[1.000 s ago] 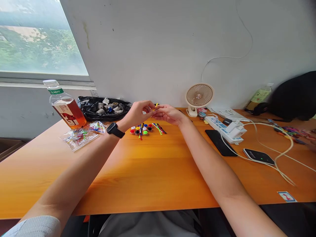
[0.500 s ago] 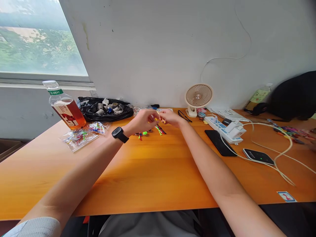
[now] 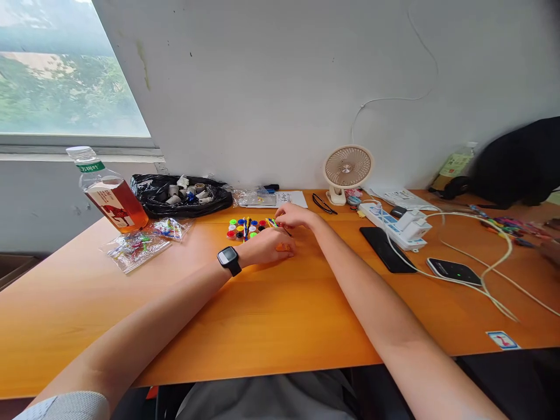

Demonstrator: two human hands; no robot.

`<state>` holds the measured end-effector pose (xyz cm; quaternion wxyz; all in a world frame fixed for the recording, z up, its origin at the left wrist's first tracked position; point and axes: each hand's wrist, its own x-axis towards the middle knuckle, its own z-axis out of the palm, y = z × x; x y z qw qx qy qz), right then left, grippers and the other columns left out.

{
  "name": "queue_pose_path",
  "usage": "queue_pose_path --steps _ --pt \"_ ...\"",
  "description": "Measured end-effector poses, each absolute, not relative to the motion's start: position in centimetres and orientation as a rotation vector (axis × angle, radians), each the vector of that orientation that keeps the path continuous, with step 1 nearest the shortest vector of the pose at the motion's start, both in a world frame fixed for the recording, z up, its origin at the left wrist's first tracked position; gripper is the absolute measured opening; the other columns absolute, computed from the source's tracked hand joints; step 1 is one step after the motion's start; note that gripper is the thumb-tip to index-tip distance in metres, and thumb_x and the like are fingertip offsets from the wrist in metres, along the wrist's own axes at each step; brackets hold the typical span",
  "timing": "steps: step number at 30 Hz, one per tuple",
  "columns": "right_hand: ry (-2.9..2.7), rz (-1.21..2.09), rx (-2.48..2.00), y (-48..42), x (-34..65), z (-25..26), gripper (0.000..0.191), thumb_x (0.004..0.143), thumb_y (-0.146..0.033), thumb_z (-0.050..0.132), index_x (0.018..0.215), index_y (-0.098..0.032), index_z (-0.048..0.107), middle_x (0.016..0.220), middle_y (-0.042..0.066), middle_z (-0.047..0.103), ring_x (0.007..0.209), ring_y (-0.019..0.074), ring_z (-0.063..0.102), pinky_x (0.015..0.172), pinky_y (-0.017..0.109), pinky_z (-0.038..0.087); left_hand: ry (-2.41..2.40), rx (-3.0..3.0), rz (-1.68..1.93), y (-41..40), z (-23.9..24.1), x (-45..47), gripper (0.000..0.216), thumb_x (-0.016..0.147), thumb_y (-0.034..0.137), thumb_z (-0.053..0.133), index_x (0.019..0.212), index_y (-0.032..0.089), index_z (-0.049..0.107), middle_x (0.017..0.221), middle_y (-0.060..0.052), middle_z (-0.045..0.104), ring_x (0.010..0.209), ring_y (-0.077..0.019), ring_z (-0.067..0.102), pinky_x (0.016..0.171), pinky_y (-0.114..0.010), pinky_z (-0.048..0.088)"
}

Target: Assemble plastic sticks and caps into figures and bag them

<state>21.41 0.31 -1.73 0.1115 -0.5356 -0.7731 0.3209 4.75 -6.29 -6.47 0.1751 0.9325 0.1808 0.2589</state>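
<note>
My left hand (image 3: 268,246), with a black watch (image 3: 230,259) on its wrist, rests low on the orange table (image 3: 271,315), fingers curled over something small I cannot make out. Just behind it my right hand (image 3: 294,217) is pinched at the end of a bundle of thin coloured sticks (image 3: 272,223). A cluster of small round coloured caps (image 3: 243,228) lies to the left of the sticks, untouched.
A tea bottle (image 3: 109,192), clear bags of coloured parts (image 3: 135,246) and a black bag of white pieces (image 3: 184,193) sit at the left. A small fan (image 3: 347,169), glasses, a power strip (image 3: 394,220), two phones (image 3: 385,249) and white cables lie at the right.
Both hands came down from mid-air to the table. The left hand dropped in front of the caps; the right moved down onto the coloured sticks. The camera tilted slightly.
</note>
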Motion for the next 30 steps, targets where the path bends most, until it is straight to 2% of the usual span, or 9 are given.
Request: queue_pose_path --steps 2,4,6,8,11,16,22,25,30 --pt "-2.266 0.845 -1.629 0.7 21.5 -1.8 0.015 0.08 -0.029 0.078 0.087 -0.017 0.074 0.07 0.005 0.07 0.065 0.0196 0.062 0.058 0.028 0.043 0.518 2.684 0.716 -6.3 -6.3 4.7 0.013 0.093 0.019 0.069 0.091 0.024 0.08 0.092 -0.003 0.079 0.094 -0.022 0.071 0.087 -0.033 0.053" --pt "-2.264 0.745 -1.673 1.0 21.5 -2.0 0.031 0.077 -0.032 0.084 0.103 -0.016 0.075 0.093 0.01 0.077 0.084 0.0247 0.069 0.067 0.028 0.048 0.532 2.68 0.648 -6.3 -5.8 4.6 0.012 0.093 0.019 0.07 0.09 0.024 0.081 0.091 -0.002 0.079 0.088 -0.0203 0.072 0.084 -0.031 0.052" --pt "-2.273 0.672 -1.709 1.1 21.3 -2.2 0.05 0.074 -0.035 0.088 0.117 -0.017 0.072 0.115 0.014 0.076 0.104 0.0291 0.069 0.075 0.028 0.049 0.543 2.658 0.582 -6.3 -5.2 4.4 0.011 0.091 0.018 0.072 0.088 0.024 0.081 0.091 -0.002 0.08 0.083 -0.0186 0.073 0.08 -0.029 0.052" --pt "-2.293 0.645 -1.738 1.1 21.1 -2.5 0.062 0.073 -0.036 0.089 0.128 -0.016 0.069 0.125 0.015 0.074 0.112 0.0307 0.068 0.078 0.028 0.05 0.553 2.649 0.531 -6.3 -4.5 4.1 0.01 0.088 0.017 0.074 0.086 0.024 0.082 0.089 -0.001 0.08 0.08 -0.0182 0.073 0.074 -0.028 0.051" --pt "-2.33 0.652 -1.767 0.9 20.7 -3.0 0.071 0.074 -0.035 0.088 0.138 -0.015 0.063 0.119 0.014 0.076 0.104 0.0286 0.07 0.075 0.028 0.049 0.608 2.662 0.436 -6.3 -3.6 3.3 0.013 0.084 0.016 0.076 0.088 0.026 0.083 0.088 0.0 0.08 0.078 -0.0182 0.073 0.069 -0.027 0.05" --pt "-2.356 0.636 -1.811 0.9 20.4 -3.5 0.079 0.072 -0.031 0.089 0.144 -0.015 0.059 0.112 0.011 0.077 0.093 0.0245 0.072 0.066 0.026 0.047 0.715 2.753 0.243 -5.6 -2.6 2.0 0.022 0.083 0.009 0.073 0.089 0.028 0.084 0.092 0.002 0.081 0.086 -0.0189 0.074 0.081 -0.028 0.051" --pt "-2.363 0.603 -1.824 1.1 20.4 -3.9 0.068 0.072 -0.022 0.087 0.136 -0.016 0.065 0.115 0.01 0.076 0.092 0.0216 0.071 0.064 0.024 0.045 0.871 2.8 0.283 -4.4 -2.2 0.7 0.017 0.083 0.012 0.075 0.09 0.025 0.083 0.102 -0.002 0.08 0.092 -0.0203 0.072 0.084 -0.026 0.051" --pt "-2.367 0.6 -1.824 1.1 20.5 -3.8 0.065 0.07 -0.021 0.089 0.131 -0.017 0.068 0.109 0.008 0.077 0.088 0.0215 0.071 0.064 0.024 0.046 0.906 2.783 0.367 -4.0 -2.1 0.2 0.015 0.085 0.015 0.076 0.097 0.023 0.082 0.105 -0.004 0.079 0.095 -0.0218 0.072 0.087 -0.028 0.051" --pt "-2.395 0.632 -1.806 0.7 20.4 -3.4 0.054 0.072 -0.017 0.086 0.124 -0.018 0.07 0.097 0.006 0.078 0.079 0.0198 0.071 0.061 0.024 0.044 0.857 2.804 0.527 -4.2 -0.6 0.1 0.014 0.09 0.023 0.074 0.102 0.022 0.081 0.1 -0.005 0.079 0.09 -0.0205 0.072 0.082 -0.029 0.052"
